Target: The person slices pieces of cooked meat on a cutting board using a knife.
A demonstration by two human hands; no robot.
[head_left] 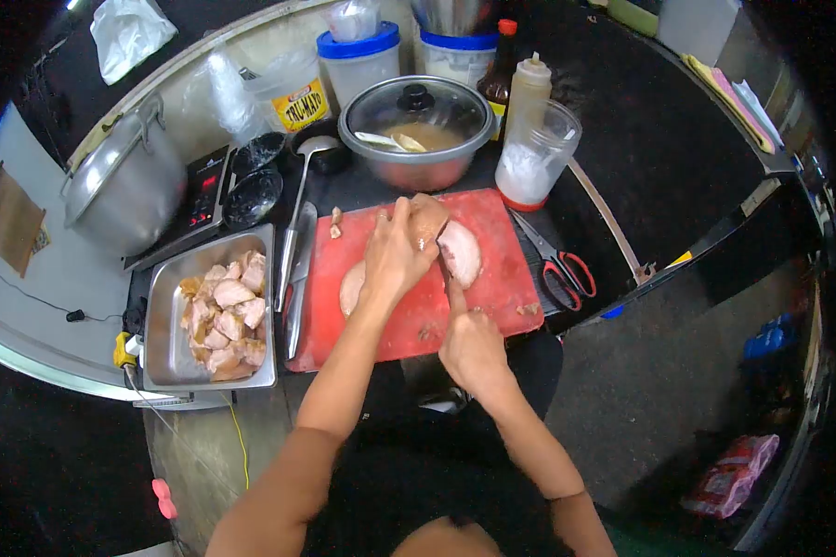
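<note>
On the red cutting board my left hand presses down on a piece of cooked meat. My right hand is closed around a knife, mostly hidden, with the index finger stretched along it. Its blade lies between the held piece and a pale cut slice on the right. Another piece of meat lies partly behind my left wrist. Small scraps sit near the board's upper left. Several meat chunks fill part of the metal tray left of the board.
A ladle and another knife lie between tray and board. Behind the board stand a lidded bowl, a squeeze bottle and a container of white powder. Scissors lie right. A large pot stands left.
</note>
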